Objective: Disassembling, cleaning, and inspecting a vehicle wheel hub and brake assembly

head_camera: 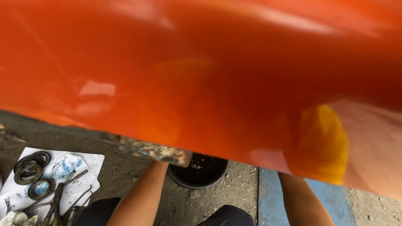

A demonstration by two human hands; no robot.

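Observation:
A big glossy orange panel (201, 75) fills most of the view, very close to the camera and blurred. Both my arms reach up beneath its lower edge. My left forearm (140, 196) goes under it beside a grimy, paint-chipped strip (153, 151) on that edge. My right forearm (299, 201) goes under it further right. The panel hides both my hands, so whatever they hold or touch cannot be seen. A yellow reflection shows on the panel above my right forearm.
A black bucket (182, 183) with dark liquid stands on the concrete floor between my arms. At the lower left, white paper (90, 161) carries round bearing rings (29, 169), pliers (54, 205) and thin metal tools. A blue strip (335, 201) runs along the floor on the right.

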